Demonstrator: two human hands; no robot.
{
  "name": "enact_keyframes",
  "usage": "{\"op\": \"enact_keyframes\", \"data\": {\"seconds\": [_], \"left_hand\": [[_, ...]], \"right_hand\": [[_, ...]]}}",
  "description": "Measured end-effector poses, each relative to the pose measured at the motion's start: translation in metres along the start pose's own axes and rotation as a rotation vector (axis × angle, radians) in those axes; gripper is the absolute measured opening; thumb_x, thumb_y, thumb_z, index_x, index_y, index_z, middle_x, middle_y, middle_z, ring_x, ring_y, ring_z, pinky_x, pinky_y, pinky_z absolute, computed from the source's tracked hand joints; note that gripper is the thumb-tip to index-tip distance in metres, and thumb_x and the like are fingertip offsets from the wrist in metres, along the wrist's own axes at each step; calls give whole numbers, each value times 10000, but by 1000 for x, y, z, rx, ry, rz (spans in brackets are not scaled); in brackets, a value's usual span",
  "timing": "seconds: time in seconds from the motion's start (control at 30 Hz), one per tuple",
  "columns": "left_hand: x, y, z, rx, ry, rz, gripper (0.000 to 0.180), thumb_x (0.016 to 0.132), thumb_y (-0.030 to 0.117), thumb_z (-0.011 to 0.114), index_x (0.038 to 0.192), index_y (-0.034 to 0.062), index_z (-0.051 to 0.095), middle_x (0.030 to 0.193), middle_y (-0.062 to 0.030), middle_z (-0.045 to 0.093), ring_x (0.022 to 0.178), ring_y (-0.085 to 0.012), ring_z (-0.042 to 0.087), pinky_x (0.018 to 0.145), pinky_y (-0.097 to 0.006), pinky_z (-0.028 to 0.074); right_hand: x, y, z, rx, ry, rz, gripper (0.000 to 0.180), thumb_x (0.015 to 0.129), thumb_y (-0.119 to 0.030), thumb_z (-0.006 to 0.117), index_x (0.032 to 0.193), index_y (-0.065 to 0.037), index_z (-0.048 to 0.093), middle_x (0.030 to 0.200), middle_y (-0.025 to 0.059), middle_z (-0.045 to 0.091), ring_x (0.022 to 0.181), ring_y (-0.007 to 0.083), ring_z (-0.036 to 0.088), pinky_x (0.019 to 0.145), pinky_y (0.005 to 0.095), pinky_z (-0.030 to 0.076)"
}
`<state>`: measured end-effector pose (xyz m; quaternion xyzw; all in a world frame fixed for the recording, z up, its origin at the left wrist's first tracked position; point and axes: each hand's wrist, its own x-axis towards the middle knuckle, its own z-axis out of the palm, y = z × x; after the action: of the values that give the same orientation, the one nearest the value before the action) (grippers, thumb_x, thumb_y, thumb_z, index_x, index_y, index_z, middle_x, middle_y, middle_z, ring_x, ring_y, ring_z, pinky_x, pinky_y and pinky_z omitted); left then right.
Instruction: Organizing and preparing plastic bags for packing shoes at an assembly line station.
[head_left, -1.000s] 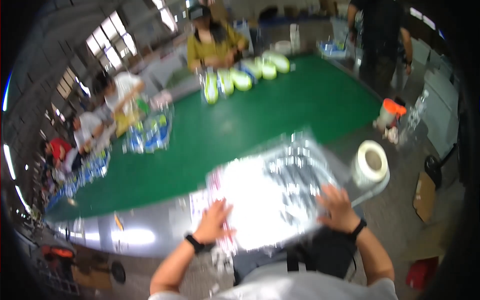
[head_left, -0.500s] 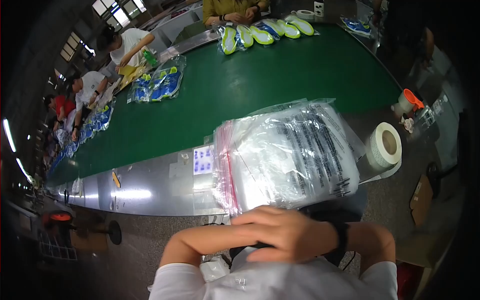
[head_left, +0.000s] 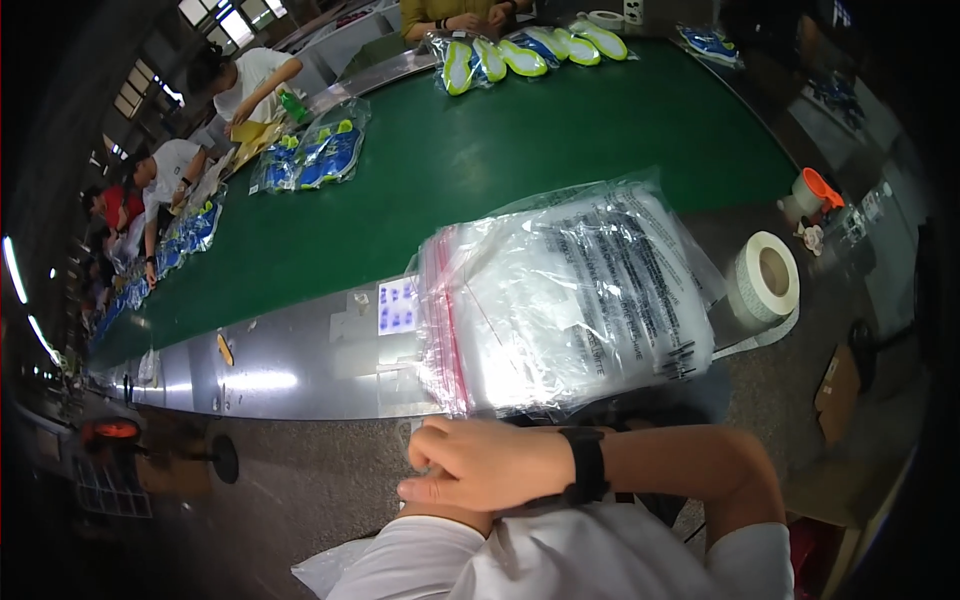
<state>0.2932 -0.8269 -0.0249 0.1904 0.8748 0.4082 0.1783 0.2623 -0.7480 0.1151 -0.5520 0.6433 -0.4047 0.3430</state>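
- The stack of clear plastic bags (head_left: 570, 295) lies on the steel rim (head_left: 300, 365) of the green belt (head_left: 480, 170), just past my hands, untouched.
- My right hand (head_left: 490, 465) is loosely curled at 6 o'clock, gripping nothing I can see, crossed over the left hand (head_left: 445, 515); that one is mostly hidden, so I cannot tell its grip.
- A tape roll (head_left: 765, 275) sits at 3 o'clock of the stack.
- Bagged shoe insoles (head_left: 320, 155) lie at 11 o'clock.

A single head-worn fisheye view looks steeply down and forward from close above the person's chest, over a stack of clear bags (head_left: 570, 300) onto a green conveyor belt (head_left: 480, 170) stretching away
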Motion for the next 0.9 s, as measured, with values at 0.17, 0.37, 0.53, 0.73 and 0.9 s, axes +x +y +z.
{"op": "enact_keyframes", "data": {"seconds": [0.17,0.37,0.53,0.73,0.9], "left_hand": [[47,-1,32,7,-16,100,206,841,202,570,980,55,610,751,-155,630,658,-274,611,608,-363,477],[80,-18,73,-1,-33,158,199,823,204,590,957,60,622,737,-162,626,653,-288,608,603,-374,474],[85,-54,84,68,118,261,229,793,233,638,924,46,639,798,-148,633,737,-281,609,654,-362,475],[78,-72,86,112,-107,43,327,810,313,624,995,43,624,773,-141,629,723,-262,608,661,-344,473],[89,-45,66,237,-79,135,335,826,313,601,1045,60,612,843,-147,638,796,-272,608,714,-350,470]], "right_hand": [[0,11,7,-61,-57,-241,440,891,-392,451,765,19,543,791,169,596,763,300,571,675,390,453],[-110,59,-55,331,160,-30,177,901,-192,531,926,-18,552,871,63,570,791,135,545,705,266,432],[-295,162,-14,481,722,965,234,878,-243,554,964,-28,592,843,19,605,793,105,555,654,247,459],[-379,321,-17,95,1485,1306,389,759,-223,665,1043,14,546,872,70,591,791,151,562,711,288,486],[-346,345,-31,594,1550,1013,217,774,-245,654,859,-55,591,707,28,567,632,132,525,600,268,421]]}}
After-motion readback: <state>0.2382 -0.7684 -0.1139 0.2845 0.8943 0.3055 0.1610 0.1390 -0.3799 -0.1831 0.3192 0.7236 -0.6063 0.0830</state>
